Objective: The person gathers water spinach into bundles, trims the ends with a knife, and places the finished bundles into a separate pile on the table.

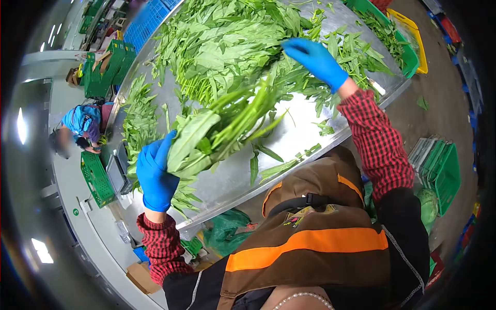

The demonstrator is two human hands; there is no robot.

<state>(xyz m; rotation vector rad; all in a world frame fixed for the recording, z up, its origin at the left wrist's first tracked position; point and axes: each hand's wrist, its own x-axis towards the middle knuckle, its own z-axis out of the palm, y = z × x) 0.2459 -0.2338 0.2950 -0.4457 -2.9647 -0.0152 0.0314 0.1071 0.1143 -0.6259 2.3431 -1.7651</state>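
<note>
My left hand [158,173], in a blue glove, is closed round the leafy end of a bunch of water spinach [222,129]. The bunch is raised above the metal table [212,191], its pale green stems pointing up to the right and slightly blurred. My right hand [316,61], also blue-gloved, is over the right side of a large heap of water spinach [222,46]. Its fingers stretch to the left beside the leaves, and no held stem shows in them. Loose leaves and stalks lie around on the metal between my hands.
A strip of greens [138,119] lies along the table's left side. At the top right stand a green crate [411,59] with greens and a yellow crate [421,46]. Stacked crates [447,178] are on the floor at right. Another person [82,121] bends beside a green crate [97,178] at left.
</note>
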